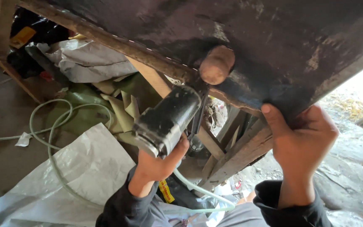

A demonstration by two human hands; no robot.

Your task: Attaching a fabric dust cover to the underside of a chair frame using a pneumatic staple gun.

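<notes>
The left hand [158, 166] is gripping a black power tool [167, 120], fingers closed tight around its body, pointing it up at the dark board [282, 42] just below the round wooden knob [216, 64]. The right hand [301, 138] is clamping the board's edge, right of the knob, probably steadying it. A pale hose [53, 126] is trailing left of the tool over white sacks [85, 168].

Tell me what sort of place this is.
Probably a rough woodworking or upholstery workshop: the left hand holds a black pneumatic stapler with a pale air hose, the right hand steadies a dark padded panel, and timber pieces lie about.
</notes>
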